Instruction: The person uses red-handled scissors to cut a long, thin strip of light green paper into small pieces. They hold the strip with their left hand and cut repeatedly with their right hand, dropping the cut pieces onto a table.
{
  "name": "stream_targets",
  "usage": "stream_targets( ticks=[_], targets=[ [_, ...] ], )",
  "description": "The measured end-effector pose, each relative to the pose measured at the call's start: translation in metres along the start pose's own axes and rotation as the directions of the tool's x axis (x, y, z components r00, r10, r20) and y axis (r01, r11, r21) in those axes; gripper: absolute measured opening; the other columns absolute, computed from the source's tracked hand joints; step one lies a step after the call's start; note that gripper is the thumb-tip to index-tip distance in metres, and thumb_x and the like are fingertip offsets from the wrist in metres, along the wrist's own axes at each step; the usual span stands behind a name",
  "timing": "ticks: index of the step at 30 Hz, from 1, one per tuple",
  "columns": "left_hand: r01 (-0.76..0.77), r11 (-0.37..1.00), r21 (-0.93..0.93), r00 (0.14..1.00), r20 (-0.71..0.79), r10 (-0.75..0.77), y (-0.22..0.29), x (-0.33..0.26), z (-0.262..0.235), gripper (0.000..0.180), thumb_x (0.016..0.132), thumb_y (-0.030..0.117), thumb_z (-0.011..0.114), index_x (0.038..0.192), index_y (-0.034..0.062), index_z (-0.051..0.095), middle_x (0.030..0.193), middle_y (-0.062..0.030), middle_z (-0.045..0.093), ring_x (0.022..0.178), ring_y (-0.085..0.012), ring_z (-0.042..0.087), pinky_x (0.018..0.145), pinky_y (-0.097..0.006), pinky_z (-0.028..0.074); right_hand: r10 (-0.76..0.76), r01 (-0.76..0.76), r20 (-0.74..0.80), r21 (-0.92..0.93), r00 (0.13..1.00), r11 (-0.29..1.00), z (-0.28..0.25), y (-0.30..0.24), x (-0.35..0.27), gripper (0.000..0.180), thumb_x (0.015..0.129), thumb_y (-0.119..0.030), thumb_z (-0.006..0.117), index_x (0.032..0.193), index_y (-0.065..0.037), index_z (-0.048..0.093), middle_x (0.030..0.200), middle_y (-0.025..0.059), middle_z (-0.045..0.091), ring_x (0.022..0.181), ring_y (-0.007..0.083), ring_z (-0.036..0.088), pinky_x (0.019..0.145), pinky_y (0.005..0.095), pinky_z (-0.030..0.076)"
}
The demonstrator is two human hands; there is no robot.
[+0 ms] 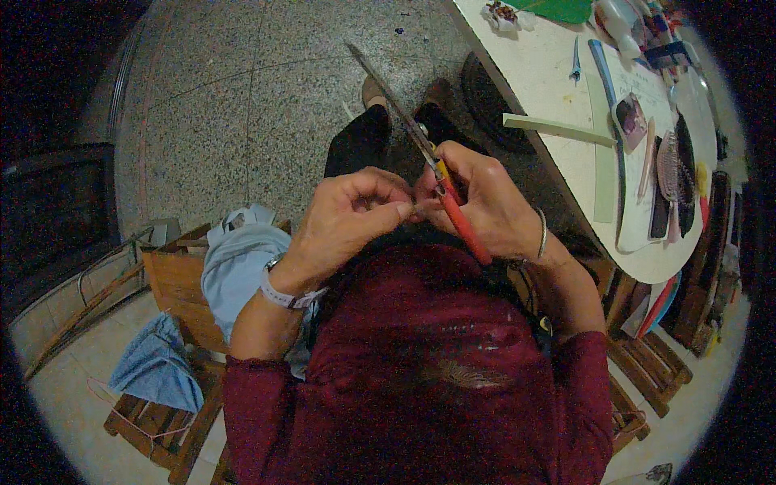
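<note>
Close together in front of my dark red shirt, my two hands meet at the fingertips. My right hand (478, 194) is closed round a long tool (460, 218) with a red and yellow handle and a thin dark metal blade. The blade slants up and left, away from me, over the floor and my feet; its exact kind is unclear. My left hand (356, 208) is closed, thumb and fingers pressed together against the right fingertips. Whatever the left fingers pinch is too small and hidden to name.
At the right stands a white table (558, 158) holding pale green strips (562, 129), a hairbrush (668, 166) and bottles. Left of me are a wooden chair (182, 279) with light blue cloth (238, 259), and denim (162, 364) on a slatted wooden stool (153, 424).
</note>
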State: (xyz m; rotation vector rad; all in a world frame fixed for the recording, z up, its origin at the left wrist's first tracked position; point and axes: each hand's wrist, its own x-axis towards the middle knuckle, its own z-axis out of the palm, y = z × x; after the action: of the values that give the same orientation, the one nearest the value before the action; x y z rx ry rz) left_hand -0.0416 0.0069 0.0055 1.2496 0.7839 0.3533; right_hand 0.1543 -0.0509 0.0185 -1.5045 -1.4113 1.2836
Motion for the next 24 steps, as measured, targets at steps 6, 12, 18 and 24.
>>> stream_targets(
  ticks=[6, 12, 18, 24],
  targets=[
    [0.031, 0.999, -0.026, 0.999, 0.040, -0.030, 0.003, 0.001, 0.000, 0.014, 0.079, 0.011, 0.067, 0.088, -0.0004, 0.066, 0.100, -0.0023, 0.062, 0.091, -0.0100, 0.056, 0.081, -0.024, 0.045, 0.011, -0.007, 0.062, -0.072, 0.998, 0.997, -0.002, -0.007, 0.001, 0.022, 0.076, -0.008, 0.069, 0.080, -0.003, 0.048, 0.070, 0.0019, 0.048, 0.067, 0.0080, 0.043, 0.058, 0.0267, 0.039],
    [0.028, 0.995, 0.093, 0.999, -0.019, -0.027, 0.006, 0.002, 0.001, 0.011, 0.081, 0.005, 0.063, 0.088, -0.0035, 0.065, 0.099, -0.0051, 0.060, 0.088, -0.0125, 0.058, 0.080, -0.026, 0.046, -0.032, 0.034, 0.021, -0.108, 0.999, 0.994, -0.004, -0.009, 0.004, 0.024, 0.076, -0.012, 0.071, 0.081, -0.002, 0.049, 0.068, 0.0037, 0.052, 0.065, 0.0098, 0.046, 0.057, 0.0296, 0.042],
    [-0.019, 0.933, -0.359, 0.973, -0.223, -0.066, -0.010, 0.004, 0.011, 0.009, 0.082, 0.009, 0.066, 0.087, 0.0021, 0.065, 0.099, -0.0046, 0.061, 0.083, -0.0094, 0.056, 0.072, -0.023, 0.045, 0.190, -0.187, -0.075, 0.053, 0.979, 0.981, -0.002, -0.002, 0.002, 0.024, 0.077, -0.012, 0.072, 0.083, -0.002, 0.051, 0.070, 0.0043, 0.058, 0.065, 0.0090, 0.053, 0.058, 0.0284, 0.045],
    [-0.095, 0.876, -0.474, 0.958, -0.282, -0.049, -0.013, 0.005, 0.018, 0.007, 0.083, 0.004, 0.064, 0.090, 0.0009, 0.064, 0.105, -0.0059, 0.060, 0.083, -0.0103, 0.057, 0.073, -0.023, 0.046, 0.123, -0.063, -0.194, 0.289, 0.973, 0.955, 0.013, 0.000, -0.002, 0.028, 0.076, -0.012, 0.074, 0.084, -0.002, 0.049, 0.079, 0.0062, 0.064, 0.069, 0.0095, 0.058, 0.061, 0.0263, 0.049]
  ],
)
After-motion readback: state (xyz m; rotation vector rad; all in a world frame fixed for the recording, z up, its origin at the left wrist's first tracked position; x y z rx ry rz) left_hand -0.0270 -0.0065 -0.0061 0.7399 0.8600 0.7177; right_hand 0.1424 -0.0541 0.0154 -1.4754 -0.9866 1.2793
